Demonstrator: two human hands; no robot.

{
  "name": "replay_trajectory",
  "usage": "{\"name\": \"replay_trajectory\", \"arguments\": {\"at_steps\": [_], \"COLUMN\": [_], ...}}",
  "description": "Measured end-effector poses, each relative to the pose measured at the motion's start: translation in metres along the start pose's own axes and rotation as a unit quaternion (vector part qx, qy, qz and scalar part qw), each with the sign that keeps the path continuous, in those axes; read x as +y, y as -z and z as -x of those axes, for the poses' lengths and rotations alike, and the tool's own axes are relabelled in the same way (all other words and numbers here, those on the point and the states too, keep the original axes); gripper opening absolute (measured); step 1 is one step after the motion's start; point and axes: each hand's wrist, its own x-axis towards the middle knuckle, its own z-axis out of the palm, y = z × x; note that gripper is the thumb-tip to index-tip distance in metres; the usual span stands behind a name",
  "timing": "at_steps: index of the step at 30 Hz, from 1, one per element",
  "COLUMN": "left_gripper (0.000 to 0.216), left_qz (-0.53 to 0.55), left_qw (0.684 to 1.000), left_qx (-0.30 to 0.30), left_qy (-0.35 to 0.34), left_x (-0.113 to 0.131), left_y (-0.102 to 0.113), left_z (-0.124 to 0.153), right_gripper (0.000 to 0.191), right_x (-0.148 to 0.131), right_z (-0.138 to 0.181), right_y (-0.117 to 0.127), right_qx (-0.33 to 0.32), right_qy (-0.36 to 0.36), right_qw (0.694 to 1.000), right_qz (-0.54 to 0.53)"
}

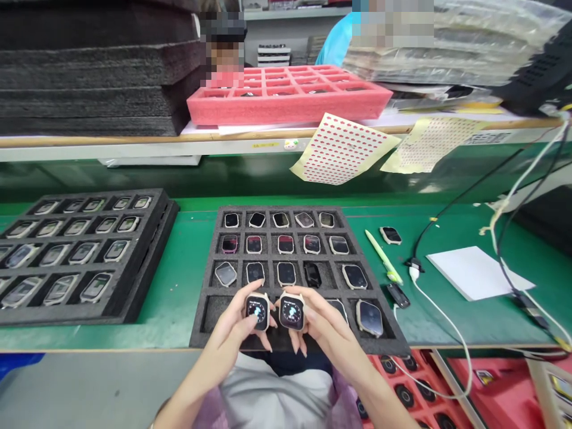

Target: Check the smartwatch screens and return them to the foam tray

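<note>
My left hand (240, 319) is closed around a smartwatch case (258, 311) with a lit screen, its thumb over the lower part of the glass. In my right hand (315, 319) is a second smartwatch case (292, 312), also lit, gripped at its edges. Both show a dial with a blue-white figure and have no straps. The two watches are side by side, a small gap apart, above the front of a black foam tray (205, 301). Several dark-screened watches lie in the tray's compartments; my hands hide part of the front row.
At left, stacked foam trays (156, 238) hold more watches. Right of the middle tray lie a green pen (383, 256), a single watch (390, 235), cables (447, 319) and white paper (480, 273). A shelf above carries a pink foam tray (286, 110); sticker sheets (342, 149) hang from its edge.
</note>
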Motion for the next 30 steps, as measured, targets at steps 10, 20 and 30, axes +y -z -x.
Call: {"name": "replay_trajectory", "arguments": {"at_steps": [10, 20, 30], "left_gripper": [0.042, 0.040, 0.043], "left_qz": [0.015, 0.014, 0.006], "left_qw": [1.000, 1.000, 1.000], "left_qx": [0.005, 0.003, 0.003], "left_qy": [0.019, 0.015, 0.009], "left_x": [-0.001, -0.005, 0.001], "left_y": [0.005, 0.006, 0.008], "left_z": [0.001, 0.002, 0.005], "right_gripper": [0.041, 0.040, 0.070], "right_x": [0.001, 0.001, 0.001], "right_z": [0.002, 0.003, 0.007], "right_y": [-0.009, -0.010, -0.009], "right_qx": [0.091, 0.100, 0.034], "right_qy": [-0.009, 0.009, 0.006], "right_qw": [0.994, 0.993, 0.994], "right_qz": [0.063, 0.062, 0.103]}}
